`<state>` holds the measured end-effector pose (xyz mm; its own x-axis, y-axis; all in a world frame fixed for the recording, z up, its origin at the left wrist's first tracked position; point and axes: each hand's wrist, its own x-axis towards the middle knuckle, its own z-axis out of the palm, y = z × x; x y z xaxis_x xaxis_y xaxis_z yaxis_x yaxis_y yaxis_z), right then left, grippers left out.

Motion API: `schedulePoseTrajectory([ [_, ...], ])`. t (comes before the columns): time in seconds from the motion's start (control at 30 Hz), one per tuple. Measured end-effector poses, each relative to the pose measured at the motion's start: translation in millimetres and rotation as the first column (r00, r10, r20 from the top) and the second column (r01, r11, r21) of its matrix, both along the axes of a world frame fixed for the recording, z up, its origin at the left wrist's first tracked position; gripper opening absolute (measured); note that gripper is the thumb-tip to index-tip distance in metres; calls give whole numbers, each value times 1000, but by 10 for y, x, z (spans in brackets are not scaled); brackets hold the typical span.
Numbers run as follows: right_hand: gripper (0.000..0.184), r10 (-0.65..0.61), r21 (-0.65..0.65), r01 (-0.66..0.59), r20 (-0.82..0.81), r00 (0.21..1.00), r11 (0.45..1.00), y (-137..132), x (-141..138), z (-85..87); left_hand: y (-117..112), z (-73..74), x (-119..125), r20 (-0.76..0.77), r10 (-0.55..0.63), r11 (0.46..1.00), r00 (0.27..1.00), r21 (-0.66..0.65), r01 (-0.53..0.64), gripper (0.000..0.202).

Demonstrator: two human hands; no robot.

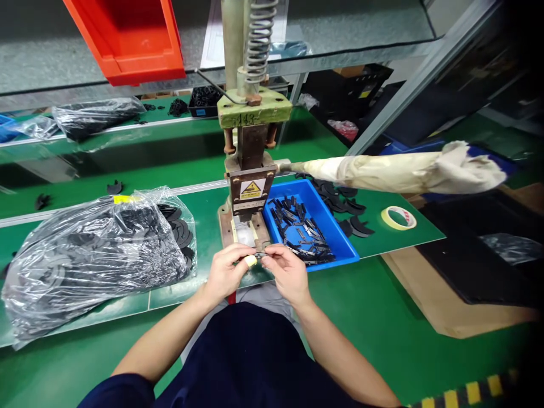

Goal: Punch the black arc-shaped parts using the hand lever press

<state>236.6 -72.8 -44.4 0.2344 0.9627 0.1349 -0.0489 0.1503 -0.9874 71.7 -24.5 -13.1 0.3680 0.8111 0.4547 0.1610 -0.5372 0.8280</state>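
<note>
Nearest the camera, a dark shirt (250, 362) is seen, directly in front of the press (255, 116) that serves as landmark. To the left of the press, a clear plastic bag (97, 255) is filled with dark pieces, some of them curved. Just in front of the press base, the left hand (229, 273) is closed to a narrow pinch, its thumb covered with something yellow at the tip. Between the fingertips of both hands, a small dark part (260, 255) is held, just short of the base; its details are too small to be told. From its other side the part is gripped by the right hand (289, 275), also in a narrow pinch. Right beside the press, slim dark pieces (297, 208) are held in a blue tray (341, 238). Farther right, curved pieces (358, 226) and a tape roll (387, 221) are laid out, near a wrapped handle (382, 173) attached to the press. The step in hand is judged to be the handling or adjusting of the part; for any next move, a steady two-handed pinch and fingers kept clear of the press head would be called for.
</note>
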Motion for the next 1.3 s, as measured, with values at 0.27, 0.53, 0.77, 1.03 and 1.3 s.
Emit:
schedulePoseTrajectory([
  [0.27,16,19,-33,-16,85,996,999,8,38,19,-15,-178,-6,47,1,949,999,-314,14,21],
  [0.53,14,-5,3,5,143,990,1000,-35,13,-2,-25,-120,-45,41,0,984,999,-179,7,20],
  [0.77,13,-49,42,40,211,976,998,-78,20,-59,-22,-129,-84,74,19,995,997,-95,-12,14],
  [1.03,13,-40,31,34,242,969,999,-66,11,-12,-8,-136,-105,62,20,998,998,-69,-15,13],
  [1.3,11,44,-63,-34,158,986,997,-17,42,12,54,-98,-143,23,-73,996,997,46,72,9],
])
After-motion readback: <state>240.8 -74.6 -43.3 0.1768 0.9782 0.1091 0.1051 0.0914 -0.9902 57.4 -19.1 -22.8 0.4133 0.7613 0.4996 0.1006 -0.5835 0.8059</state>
